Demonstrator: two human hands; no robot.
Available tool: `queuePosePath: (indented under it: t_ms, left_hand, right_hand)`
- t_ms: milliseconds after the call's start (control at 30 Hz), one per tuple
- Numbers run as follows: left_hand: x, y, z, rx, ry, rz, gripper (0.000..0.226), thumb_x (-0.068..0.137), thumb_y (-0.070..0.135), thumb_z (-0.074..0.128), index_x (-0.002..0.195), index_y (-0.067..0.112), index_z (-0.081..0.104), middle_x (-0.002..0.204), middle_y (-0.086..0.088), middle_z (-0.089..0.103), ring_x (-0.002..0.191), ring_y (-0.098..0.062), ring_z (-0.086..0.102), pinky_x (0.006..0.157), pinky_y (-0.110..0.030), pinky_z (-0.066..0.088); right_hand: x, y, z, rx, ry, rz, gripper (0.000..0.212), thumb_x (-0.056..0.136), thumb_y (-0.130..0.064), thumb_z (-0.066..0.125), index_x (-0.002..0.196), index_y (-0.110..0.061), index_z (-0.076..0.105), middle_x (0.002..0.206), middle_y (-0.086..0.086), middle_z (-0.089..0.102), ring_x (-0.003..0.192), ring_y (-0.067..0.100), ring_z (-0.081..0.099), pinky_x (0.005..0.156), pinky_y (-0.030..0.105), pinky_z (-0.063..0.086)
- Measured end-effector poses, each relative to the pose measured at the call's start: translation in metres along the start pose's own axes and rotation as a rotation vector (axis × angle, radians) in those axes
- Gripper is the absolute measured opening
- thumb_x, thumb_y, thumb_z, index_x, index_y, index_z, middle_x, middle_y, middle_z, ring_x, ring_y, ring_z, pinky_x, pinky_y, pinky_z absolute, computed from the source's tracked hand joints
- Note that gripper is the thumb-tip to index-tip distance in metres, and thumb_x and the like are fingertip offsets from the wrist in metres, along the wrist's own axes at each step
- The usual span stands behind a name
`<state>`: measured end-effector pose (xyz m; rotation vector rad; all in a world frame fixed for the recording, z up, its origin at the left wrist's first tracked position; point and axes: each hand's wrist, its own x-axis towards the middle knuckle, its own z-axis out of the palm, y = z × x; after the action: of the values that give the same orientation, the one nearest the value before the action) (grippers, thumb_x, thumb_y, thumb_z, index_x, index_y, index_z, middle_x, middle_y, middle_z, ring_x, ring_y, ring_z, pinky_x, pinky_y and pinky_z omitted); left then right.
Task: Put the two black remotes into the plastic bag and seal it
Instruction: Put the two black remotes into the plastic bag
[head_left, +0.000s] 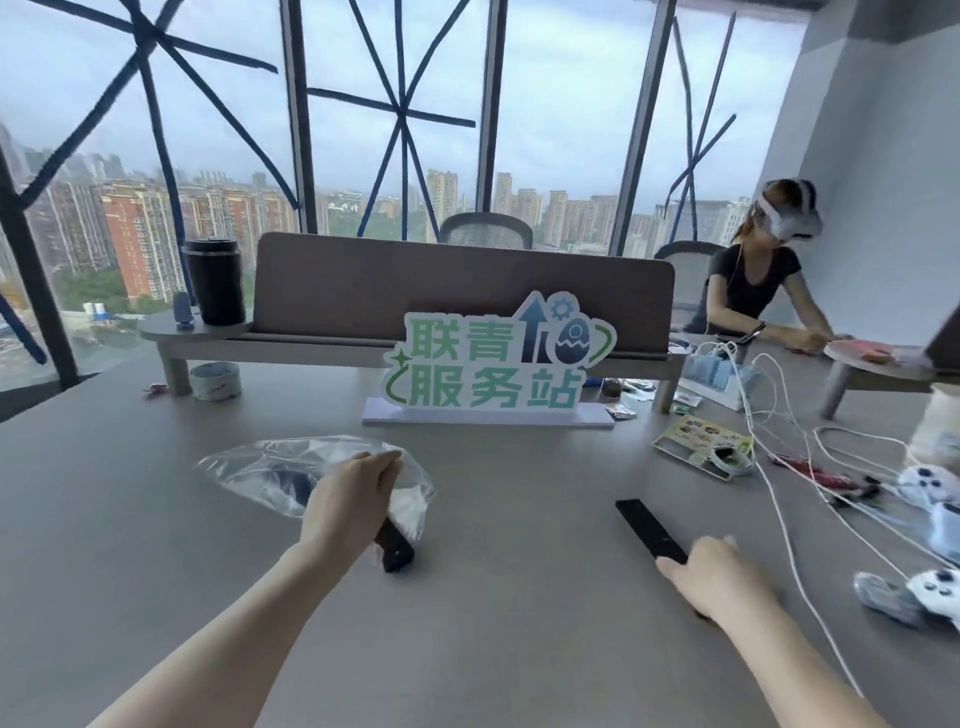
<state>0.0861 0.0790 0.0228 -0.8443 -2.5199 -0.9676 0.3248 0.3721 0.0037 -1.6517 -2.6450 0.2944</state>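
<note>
Left hand (349, 499): closed on the mouth of the plastic bag (291, 470), gripping the first remote (395, 545) partly inside, its end jutting out below.
Right hand (711, 577): blurred, fingers at the near end of the second remote (649, 530); grasp unclear.
Second remote: flat on worktop (519, 519).
</note>
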Motion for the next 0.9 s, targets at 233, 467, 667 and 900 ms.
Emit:
queuePosePath:
  t_ms: [233, 467, 667, 900]
  left_hand:
    - [-0.001, 0.002, -0.004, 0.047, 0.005, -0.032, 0.029, 0.094, 0.035, 0.045, 0.107, 0.026, 0.069, 0.107, -0.005, 0.074, 0.1, -0.032, 0.064, 0.074, -0.036, 0.048]
    - [-0.012, -0.014, -0.011, 0.068, -0.003, -0.067, 0.028, 0.093, 0.037, 0.046, 0.11, 0.032, 0.068, 0.106, -0.005, 0.074, 0.099, -0.033, 0.065, 0.077, -0.037, 0.05]
    - [-0.019, -0.028, -0.023, 0.019, 0.013, -0.051, 0.028, 0.093, 0.032, 0.048, 0.109, 0.026, 0.069, 0.103, -0.007, 0.075, 0.097, -0.031, 0.066, 0.08, -0.038, 0.051]
    - [-0.031, -0.042, -0.021, 0.075, -0.152, -0.067, 0.032, 0.089, 0.033, 0.056, 0.12, 0.029, 0.064, 0.116, -0.002, 0.071, 0.108, -0.025, 0.063, 0.086, -0.035, 0.05]
  right_hand:
    - [-0.014, 0.005, 0.003, 0.403, -0.205, -0.177, 0.031, 0.086, -0.038, 0.063, 0.077, -0.013, 0.047, 0.068, 0.004, 0.068, 0.047, 0.021, 0.058, 0.046, 0.024, 0.039]
    - [-0.091, -0.108, 0.002, 0.873, -0.722, -0.477, 0.028, 0.099, -0.035, 0.052, 0.083, -0.012, 0.052, 0.054, 0.006, 0.056, 0.035, 0.013, 0.024, 0.034, 0.02, 0.018]
    - [-0.108, -0.206, 0.047, 0.977, -0.736, -0.479, 0.028, 0.1, -0.037, 0.046, 0.089, -0.016, 0.062, 0.066, 0.001, 0.068, 0.032, 0.01, 0.038, 0.033, 0.022, 0.03]
    - [-0.075, -0.205, 0.053, 0.663, -0.286, -0.517, 0.037, 0.085, -0.044, 0.058, 0.119, -0.033, 0.051, 0.083, -0.003, 0.067, 0.067, 0.018, 0.06, 0.057, 0.03, 0.043]
